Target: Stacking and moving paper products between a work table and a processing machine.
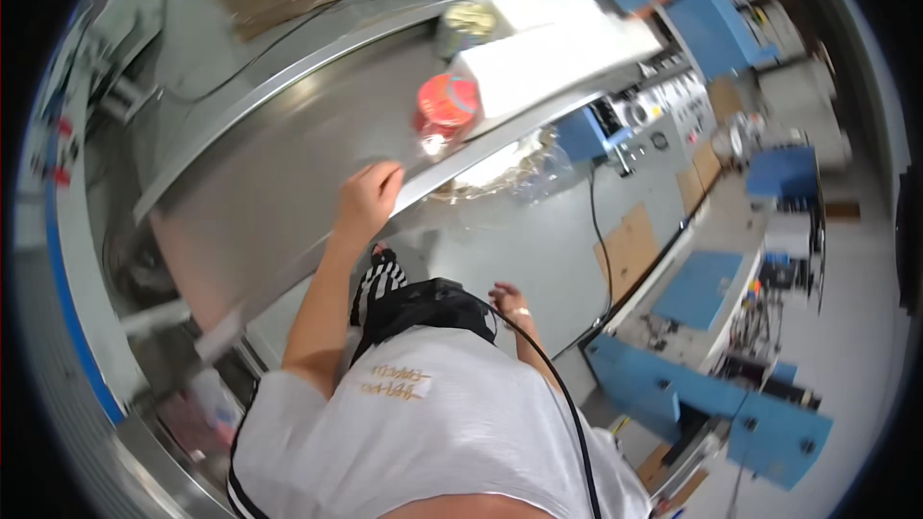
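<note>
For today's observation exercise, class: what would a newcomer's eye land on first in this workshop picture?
Probably the red round container at the far edge of the long metal table, beside stacked white blocks. Next, the left hand resting flat on the table's near edge, while the right hand hangs free over the floor. Blue machines line the right side.

The person is wearing a loose white short-sleeved T-shirt [433, 432] carrying a small gold-coloured print on the chest. A black cable [553, 375] is running down over the shirt from a black pouch [428, 308] at the waist. Black-and-white striped fabric [377, 286] is showing below, and both forearms are going bare.
</note>
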A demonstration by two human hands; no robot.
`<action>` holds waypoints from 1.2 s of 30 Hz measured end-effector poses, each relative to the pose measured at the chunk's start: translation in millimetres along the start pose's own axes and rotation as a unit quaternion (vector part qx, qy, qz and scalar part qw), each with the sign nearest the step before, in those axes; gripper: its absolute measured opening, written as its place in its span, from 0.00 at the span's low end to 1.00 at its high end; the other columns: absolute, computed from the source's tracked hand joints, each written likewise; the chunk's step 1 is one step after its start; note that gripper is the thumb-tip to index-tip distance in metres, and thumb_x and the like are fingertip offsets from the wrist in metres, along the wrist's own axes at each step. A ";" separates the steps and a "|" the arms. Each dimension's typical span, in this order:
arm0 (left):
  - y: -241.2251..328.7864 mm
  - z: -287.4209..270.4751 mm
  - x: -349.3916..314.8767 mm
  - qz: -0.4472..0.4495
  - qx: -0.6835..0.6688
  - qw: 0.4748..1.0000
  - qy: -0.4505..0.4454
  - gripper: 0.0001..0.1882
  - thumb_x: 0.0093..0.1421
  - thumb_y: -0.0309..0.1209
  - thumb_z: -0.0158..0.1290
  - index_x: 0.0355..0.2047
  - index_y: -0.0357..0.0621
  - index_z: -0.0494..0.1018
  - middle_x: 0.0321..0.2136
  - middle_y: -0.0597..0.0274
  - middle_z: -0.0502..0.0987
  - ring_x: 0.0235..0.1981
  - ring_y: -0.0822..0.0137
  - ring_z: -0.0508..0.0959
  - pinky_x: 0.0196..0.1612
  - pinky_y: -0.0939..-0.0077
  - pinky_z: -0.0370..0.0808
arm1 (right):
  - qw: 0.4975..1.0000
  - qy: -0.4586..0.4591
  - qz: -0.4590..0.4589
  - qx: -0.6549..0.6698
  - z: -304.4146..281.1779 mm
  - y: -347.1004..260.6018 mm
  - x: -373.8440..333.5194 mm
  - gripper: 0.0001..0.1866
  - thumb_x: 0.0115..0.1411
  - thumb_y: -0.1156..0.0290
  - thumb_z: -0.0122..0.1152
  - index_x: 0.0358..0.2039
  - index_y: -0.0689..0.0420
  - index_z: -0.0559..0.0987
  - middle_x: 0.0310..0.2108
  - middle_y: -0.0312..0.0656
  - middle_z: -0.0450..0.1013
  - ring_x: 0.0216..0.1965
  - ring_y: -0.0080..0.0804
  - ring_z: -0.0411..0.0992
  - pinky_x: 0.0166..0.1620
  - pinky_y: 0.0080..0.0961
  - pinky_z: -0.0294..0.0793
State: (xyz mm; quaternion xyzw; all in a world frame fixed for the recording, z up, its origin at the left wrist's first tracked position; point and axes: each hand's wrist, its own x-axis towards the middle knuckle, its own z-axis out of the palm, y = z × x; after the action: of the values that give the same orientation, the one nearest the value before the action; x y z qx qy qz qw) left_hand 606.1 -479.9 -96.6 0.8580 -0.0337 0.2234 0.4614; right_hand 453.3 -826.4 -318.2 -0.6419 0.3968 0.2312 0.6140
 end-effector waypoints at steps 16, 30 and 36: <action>-5.3 12.0 11.3 -0.222 -0.069 0.965 -0.124 0.10 0.61 0.30 0.51 0.37 0.35 0.75 0.23 0.63 0.76 0.25 0.74 0.74 0.32 0.79 0.71 | 0.939 -0.233 -0.168 -0.189 48.8 0.4 165.1 0.14 0.56 0.65 0.50 0.41 0.52 0.78 0.38 0.51 0.75 0.42 0.48 0.73 0.45 0.37 0.71; 0.3 33.9 29.9 -0.198 0.174 0.957 -0.119 0.11 0.59 0.33 0.52 0.28 0.36 0.74 0.17 0.54 0.74 0.18 0.65 0.73 0.26 0.70 0.69 | 0.948 -0.057 0.001 -0.314 -20.1 -74.6 130.1 0.26 0.47 0.50 0.59 0.36 0.59 0.81 0.36 0.50 0.77 0.40 0.41 0.76 0.46 0.33 0.72; -2.2 39.6 22.0 -0.284 0.160 0.944 -0.049 0.12 0.62 0.33 0.49 0.29 0.35 0.74 0.17 0.59 0.74 0.19 0.73 0.71 0.24 0.74 0.69 | 0.977 0.019 0.095 -0.189 -39.3 -59.9 144.3 0.23 0.47 0.54 0.59 0.34 0.61 0.81 0.34 0.50 0.78 0.36 0.43 0.76 0.43 0.34 0.73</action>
State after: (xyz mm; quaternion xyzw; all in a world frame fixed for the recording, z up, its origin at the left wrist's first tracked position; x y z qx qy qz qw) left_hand 640.4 -507.3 -107.9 0.9044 0.2248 0.0435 0.3600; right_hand 576.8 -901.3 -389.7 -0.7101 0.4165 0.3468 0.4495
